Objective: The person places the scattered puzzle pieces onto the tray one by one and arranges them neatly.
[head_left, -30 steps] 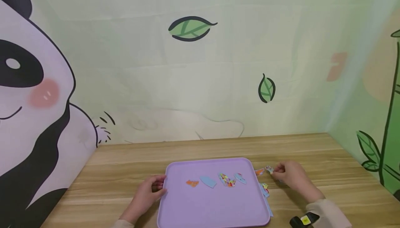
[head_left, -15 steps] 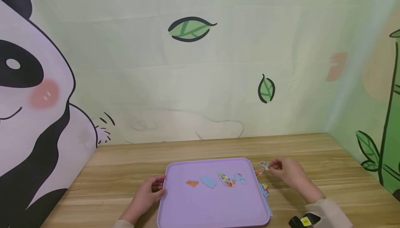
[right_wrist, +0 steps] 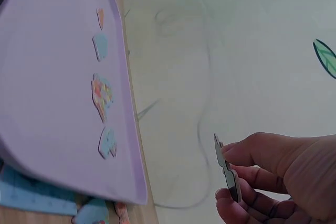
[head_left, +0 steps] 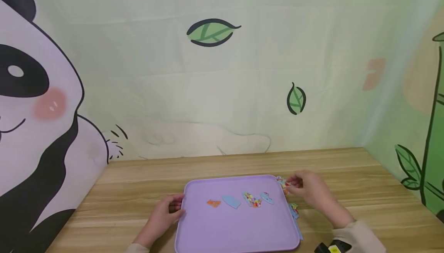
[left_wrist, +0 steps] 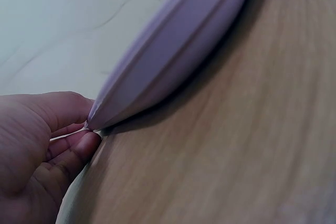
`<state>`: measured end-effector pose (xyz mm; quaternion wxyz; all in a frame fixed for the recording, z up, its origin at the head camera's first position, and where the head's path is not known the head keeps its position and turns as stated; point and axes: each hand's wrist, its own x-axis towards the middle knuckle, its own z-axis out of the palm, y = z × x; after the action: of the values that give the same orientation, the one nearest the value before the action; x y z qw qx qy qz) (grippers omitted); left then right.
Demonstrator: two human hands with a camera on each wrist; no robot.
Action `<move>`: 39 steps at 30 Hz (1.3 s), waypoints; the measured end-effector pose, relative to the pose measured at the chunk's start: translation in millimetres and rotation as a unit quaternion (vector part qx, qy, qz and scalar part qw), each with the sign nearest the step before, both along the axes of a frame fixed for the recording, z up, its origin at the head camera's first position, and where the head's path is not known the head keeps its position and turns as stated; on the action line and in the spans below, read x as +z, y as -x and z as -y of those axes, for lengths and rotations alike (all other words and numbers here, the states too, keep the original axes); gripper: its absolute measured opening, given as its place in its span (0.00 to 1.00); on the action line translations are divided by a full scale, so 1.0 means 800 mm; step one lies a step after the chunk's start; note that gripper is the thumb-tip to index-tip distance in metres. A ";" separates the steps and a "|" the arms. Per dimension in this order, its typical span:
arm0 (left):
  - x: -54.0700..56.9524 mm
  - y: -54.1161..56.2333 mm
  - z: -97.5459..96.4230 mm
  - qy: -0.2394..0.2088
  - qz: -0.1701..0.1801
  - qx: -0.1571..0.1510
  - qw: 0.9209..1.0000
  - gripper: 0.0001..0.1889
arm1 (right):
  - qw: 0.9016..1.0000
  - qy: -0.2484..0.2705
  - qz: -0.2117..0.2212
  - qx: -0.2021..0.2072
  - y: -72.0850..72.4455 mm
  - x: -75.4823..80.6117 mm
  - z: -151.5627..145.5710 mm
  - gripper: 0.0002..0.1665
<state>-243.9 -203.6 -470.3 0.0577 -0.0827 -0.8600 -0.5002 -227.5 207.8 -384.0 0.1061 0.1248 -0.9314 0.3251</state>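
Note:
A purple tray [head_left: 222, 231] lies on the wooden table. My left hand [head_left: 160, 215] grips its left rim; in the left wrist view the thumb and fingers [left_wrist: 68, 106] meet at the tray's edge. Between thumb and fingertips my right hand [head_left: 313, 191] pinches a multicoloured puzzle piece [head_left: 280, 180] by the tray's far right corner. The right wrist view shows that piece [right_wrist: 227, 167] edge-on, raised beside the tray. Across the tray runs a row of pieces: a small orange one [head_left: 213, 203], a plain light-blue one [head_left: 231, 202], a multicoloured one [head_left: 251, 199] and a blue one [head_left: 266, 198].
More puzzle pieces [head_left: 294, 209] stick out from under the tray's right side. A wall printed with leaves [head_left: 296, 98] and a panda [head_left: 38, 129] stands behind the wooden table [head_left: 138, 183]. A black device [head_left: 333, 247] is at my right wrist.
My right hand has moved left and away from me with the puzzle piece, from right of the tray to its far right corner. The left hand and the tray have stayed put.

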 end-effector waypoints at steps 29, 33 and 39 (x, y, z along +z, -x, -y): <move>0.003 -0.001 0.000 -0.016 0.005 0.004 1.000 0.21 | 0.991 0.019 -0.038 0.129 -0.010 -0.013 0.098 0.06; 0.002 -0.001 -0.001 -0.016 0.008 0.004 1.000 0.21 | 0.991 0.018 -0.036 0.125 -0.012 -0.018 0.113 0.06; 0.001 -0.002 -0.002 -0.016 0.009 0.006 1.000 0.21 | 0.991 0.020 -0.015 0.132 -0.012 -0.029 0.134 0.07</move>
<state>-242.5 -202.3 -469.3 0.0542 -0.0726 -0.8530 -0.5140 -217.6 100.9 -407.4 0.0788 0.2492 -0.8985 0.3528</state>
